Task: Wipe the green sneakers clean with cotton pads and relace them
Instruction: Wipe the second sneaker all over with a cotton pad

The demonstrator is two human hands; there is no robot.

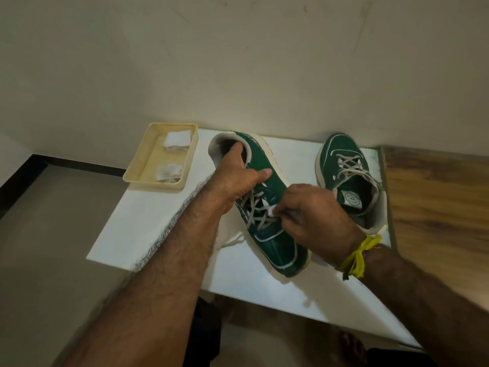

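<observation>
A green sneaker (275, 242) with grey laces lies on the white table (148, 215), toe toward me. My left hand (238, 178) grips it at the opening, fingers inside the collar and thumb over the side. My right hand (315, 215) pinches a small white cotton pad (272, 211) and presses it against the lace area. The second green sneaker (346, 165) stands laced at the back right, toe toward the wall. A cream tray (137, 168) at the back left holds a white pad (177, 139) and a dirtier pad (169, 172).
The table stands against a beige wall. A wooden surface (436, 202) adjoins its right edge. The floor with a dark strip (53, 165) lies to the left. A loose lace end (232, 242) trails on the table by my left forearm.
</observation>
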